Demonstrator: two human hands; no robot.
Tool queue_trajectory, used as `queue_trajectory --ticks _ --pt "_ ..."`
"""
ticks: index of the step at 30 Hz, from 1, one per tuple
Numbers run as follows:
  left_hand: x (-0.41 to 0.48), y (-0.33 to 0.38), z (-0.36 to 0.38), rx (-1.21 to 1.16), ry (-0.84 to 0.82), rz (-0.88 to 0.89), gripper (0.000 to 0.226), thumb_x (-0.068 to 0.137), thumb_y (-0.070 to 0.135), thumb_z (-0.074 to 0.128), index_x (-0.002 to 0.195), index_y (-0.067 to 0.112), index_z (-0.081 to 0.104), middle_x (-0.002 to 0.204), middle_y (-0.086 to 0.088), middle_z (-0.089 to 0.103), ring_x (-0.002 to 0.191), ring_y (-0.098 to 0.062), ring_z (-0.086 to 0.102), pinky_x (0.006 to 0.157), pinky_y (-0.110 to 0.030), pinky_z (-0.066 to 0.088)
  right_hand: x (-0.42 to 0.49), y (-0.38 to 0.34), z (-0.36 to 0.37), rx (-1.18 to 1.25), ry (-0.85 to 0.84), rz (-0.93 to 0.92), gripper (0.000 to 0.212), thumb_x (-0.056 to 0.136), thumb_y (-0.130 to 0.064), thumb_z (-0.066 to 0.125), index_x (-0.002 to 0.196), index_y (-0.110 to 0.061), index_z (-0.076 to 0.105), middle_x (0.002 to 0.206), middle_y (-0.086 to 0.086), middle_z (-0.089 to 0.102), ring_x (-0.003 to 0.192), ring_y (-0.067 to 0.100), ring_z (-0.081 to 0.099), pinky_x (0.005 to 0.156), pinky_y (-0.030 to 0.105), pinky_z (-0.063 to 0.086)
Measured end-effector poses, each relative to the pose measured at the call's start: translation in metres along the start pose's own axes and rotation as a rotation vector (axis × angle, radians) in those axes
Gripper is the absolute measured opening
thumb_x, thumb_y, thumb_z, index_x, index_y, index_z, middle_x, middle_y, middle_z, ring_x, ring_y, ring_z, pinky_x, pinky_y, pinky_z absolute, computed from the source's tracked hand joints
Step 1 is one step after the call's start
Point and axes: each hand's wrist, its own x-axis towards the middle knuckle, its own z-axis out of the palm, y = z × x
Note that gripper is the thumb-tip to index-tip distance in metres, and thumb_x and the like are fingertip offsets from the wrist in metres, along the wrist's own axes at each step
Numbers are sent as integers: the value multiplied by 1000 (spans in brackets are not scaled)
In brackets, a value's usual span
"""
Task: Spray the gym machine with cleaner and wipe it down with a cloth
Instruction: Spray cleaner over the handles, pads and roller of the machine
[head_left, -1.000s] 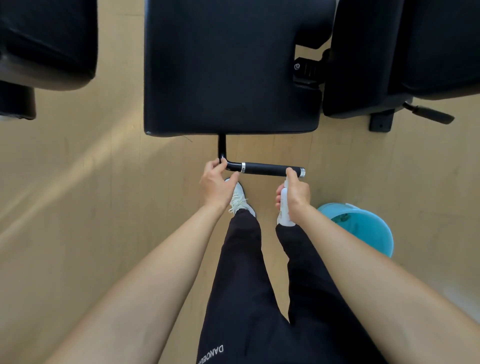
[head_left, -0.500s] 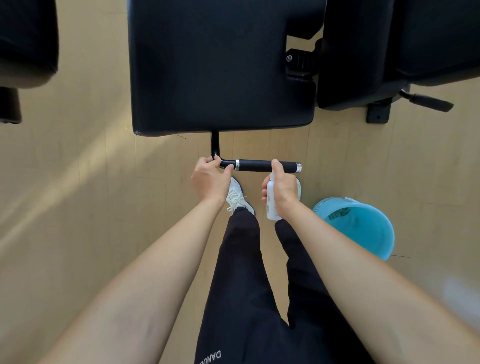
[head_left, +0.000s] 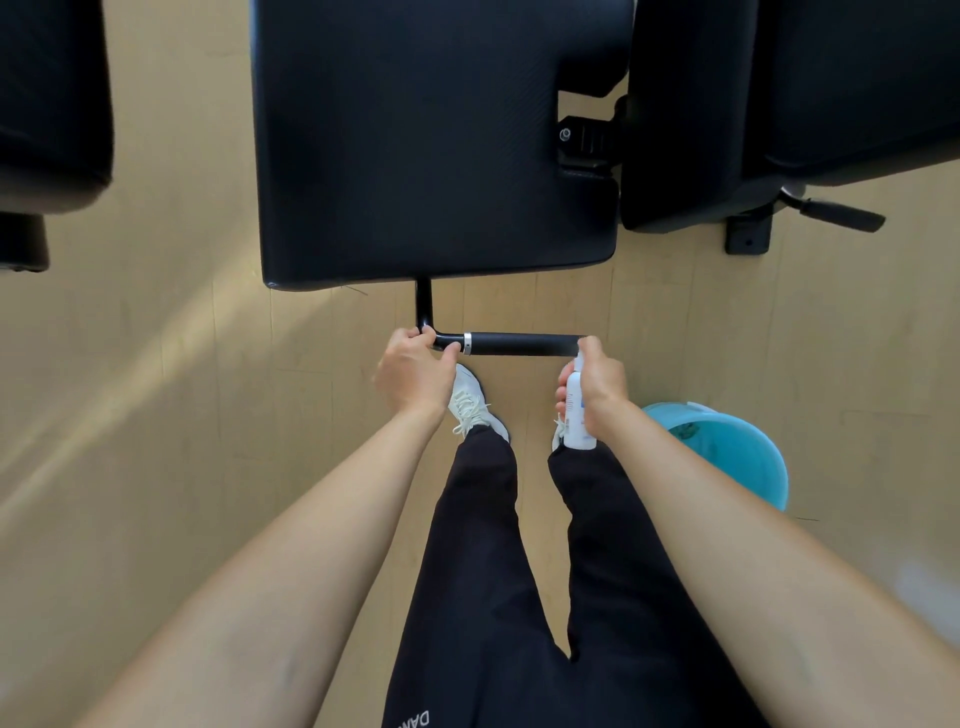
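Note:
A black padded seat of the gym machine fills the top middle. Below it a thin black post bends into a horizontal handle bar with a silver ring. My left hand grips the bend at the bar's left end. My right hand holds a white spray bottle upright at the bar's right end, its nozzle level with the bar. No cloth is visible.
A turquoise bucket stands on the wooden floor to the right of my legs. A second black pad with a lever is at the upper right, another pad at the upper left. My white shoes are under the bar.
My right hand with the bottle slid left along the bar, then back to its right end. My left hand stayed on the bend.

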Motion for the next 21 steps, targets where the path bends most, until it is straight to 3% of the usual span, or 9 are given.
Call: queue_trajectory --ticks 7,9,11,13,14,17,21 --pt "-2 1 -13 -78 -177 -17 50 98 39 63 143 17 59 142 -3 56 128 -25 55 102 -35 44 -19 -17 2 -76 -207 -39 67 94 -64 55 59 -8 58 57 7 57 49 18 54 54 30 50" --pt "-1 4 -20 -68 -263 -35 56 97 43 61 146 18 54 147 -1 52 130 -24 54 100 -33 43 -25 -31 -4 -84 -213 -85 67 96 -65 53 63 -6 60 59 10 58 51 19 55 55 31 52" --pt "3 13 -27 13 -305 -49 49 95 47 59 136 21 61 138 0 60 118 -24 61 95 -33 50 -30 -51 -9 -70 -218 -130 68 98 -65 49 69 -5 61 60 12 59 51 21 56 56 31 54" --pt "9 29 -37 36 -275 -52 40 93 47 58 123 22 68 121 1 68 104 -22 65 86 -35 56 -35 -77 -9 -61 -207 -171 68 99 -66 47 73 -5 62 61 12 61 52 22 58 59 32 55" --pt "15 40 -42 -2 -248 -44 41 93 46 59 126 22 67 122 2 67 107 -22 64 87 -35 55 -37 -92 -7 -45 -206 -186 68 99 -67 47 74 -5 63 62 12 62 53 22 59 61 33 56" --pt "41 83 -59 -104 -179 67 44 94 40 60 134 23 63 135 2 62 124 -22 56 98 -36 49 -43 -147 4 -4 -224 -247 68 99 -66 47 74 -5 64 64 12 61 55 24 58 63 35 54" --pt "95 150 -76 -47 -92 192 51 95 42 59 143 23 56 154 0 48 140 -24 42 111 -42 43 -50 -229 23 13 -233 -383 67 99 -65 47 68 -9 64 66 11 62 57 23 60 66 37 55"
